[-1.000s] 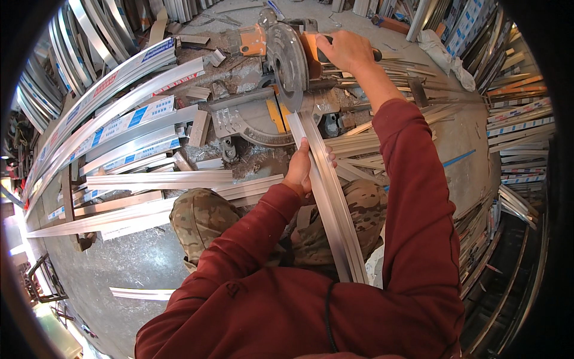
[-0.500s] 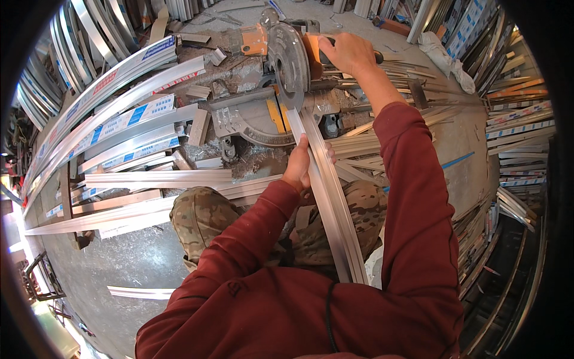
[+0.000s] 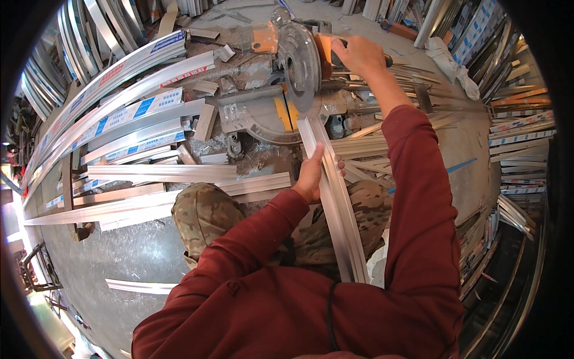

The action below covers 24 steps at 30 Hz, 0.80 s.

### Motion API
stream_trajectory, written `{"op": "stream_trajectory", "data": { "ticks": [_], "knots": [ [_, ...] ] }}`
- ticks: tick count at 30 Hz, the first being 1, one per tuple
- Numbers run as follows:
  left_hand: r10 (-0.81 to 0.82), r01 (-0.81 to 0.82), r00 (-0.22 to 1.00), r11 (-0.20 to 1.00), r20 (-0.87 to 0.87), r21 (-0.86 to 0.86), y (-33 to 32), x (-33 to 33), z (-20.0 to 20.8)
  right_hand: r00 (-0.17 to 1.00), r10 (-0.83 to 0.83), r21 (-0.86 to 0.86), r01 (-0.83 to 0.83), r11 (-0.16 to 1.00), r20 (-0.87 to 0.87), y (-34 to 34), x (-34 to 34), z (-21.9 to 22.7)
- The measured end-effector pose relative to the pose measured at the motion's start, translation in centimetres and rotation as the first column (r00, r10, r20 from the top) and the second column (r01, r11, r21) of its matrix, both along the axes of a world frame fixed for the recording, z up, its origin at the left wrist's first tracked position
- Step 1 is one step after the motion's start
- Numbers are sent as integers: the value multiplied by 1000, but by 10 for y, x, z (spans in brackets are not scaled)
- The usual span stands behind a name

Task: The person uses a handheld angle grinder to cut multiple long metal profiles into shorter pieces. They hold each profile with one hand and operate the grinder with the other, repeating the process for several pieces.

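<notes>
Aluminium profile (image 3: 335, 197), long and pale, is lying in front of us, running from the base of the mitre saw (image 3: 293, 78) back between our knees and over our lap; its far end is sitting under the saw's round blade guard, on the grey saw table. We are pressing our left hand (image 3: 314, 176) against the profile partway along its length, the arm reaching forward in its dark red sleeve with the elbow bent and the wrist angled inward. The fingers are curling over the near edge of the strip and the thumb is lying on top, so the hand is clamped onto the metal. We are stretching our right arm much farther out, nearly straight, the red sleeve pushed up to show the forearm. Our right hand (image 3: 359, 55) is closing around the dark handle of the saw just right of the orange housing, knuckles up, fingers wrapped tight about it. We are crouching, camouflage trousers (image 3: 206, 212) bunching at both knees. To the left, more profiles (image 3: 137, 128), some wrapped in white and blue film, are lying fanned across the concrete floor (image 3: 107, 257), and short offcuts are scattering around the saw base.
</notes>
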<state>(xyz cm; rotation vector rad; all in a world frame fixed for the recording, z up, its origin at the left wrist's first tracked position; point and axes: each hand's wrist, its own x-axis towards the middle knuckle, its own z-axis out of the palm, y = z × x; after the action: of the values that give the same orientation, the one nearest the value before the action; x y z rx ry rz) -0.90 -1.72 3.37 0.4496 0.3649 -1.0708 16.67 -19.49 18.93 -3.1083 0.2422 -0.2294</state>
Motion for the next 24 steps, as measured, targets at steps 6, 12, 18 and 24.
{"op": "stream_trajectory", "data": {
  "ticks": [6, 12, 18, 24],
  "knots": [
    [9, -9, 1000, 1000, -2, 22, 11, 1, 11, 998, 25, -35, -24, 999, 49, -1, -2, -7],
    [65, -67, 997, 997, 32, 45, 11, 3, 10, 999, 38, -19, -37, 999, 9, 1, -8, -7],
    [63, -68, 994, 996, 84, 59, 13, 5, 12, 1000, 0, -36, 0, 999, 6, 4, -11, -5],
    [44, -51, 996, 995, 81, 87, 14, 7, 14, 1000, 1, -40, -1, 999, 15, 6, -13, -7]
  ]
}}
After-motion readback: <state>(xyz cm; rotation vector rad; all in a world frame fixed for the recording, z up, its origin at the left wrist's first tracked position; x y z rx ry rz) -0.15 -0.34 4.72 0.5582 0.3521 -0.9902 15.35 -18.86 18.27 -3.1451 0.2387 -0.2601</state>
